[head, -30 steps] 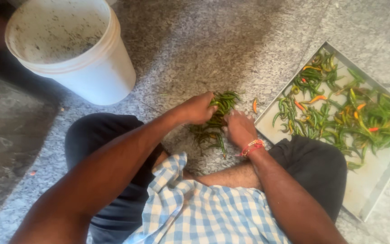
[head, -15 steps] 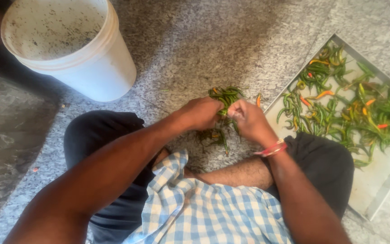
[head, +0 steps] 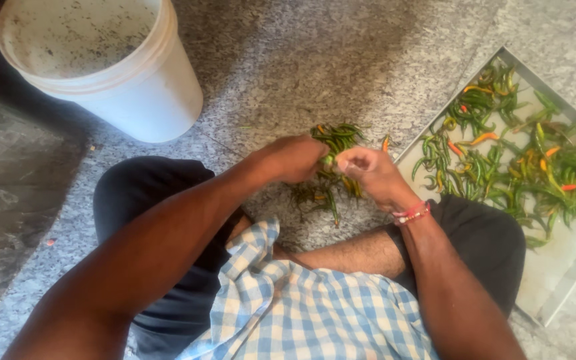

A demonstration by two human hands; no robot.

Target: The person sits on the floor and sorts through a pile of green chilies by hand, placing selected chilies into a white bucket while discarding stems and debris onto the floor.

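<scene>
My left hand (head: 298, 159) and right hand (head: 368, 175) meeting at centre frame, fingers of both pinched on one green chilli (head: 329, 159), over a chilli pile (head: 328, 187) on the stone floor (head: 301, 60), metal tray (head: 571, 257) of chillies at right, white bucket (head: 135, 93) upper left.

Soft daylight, shadow at left, slight blur, no glare.

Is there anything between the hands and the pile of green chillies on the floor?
No, nothing visible. The left hand and right hand are already at the chilli pile on the stone floor, fingers in it. The white bucket and metal tray sit off to the sides.
</scene>
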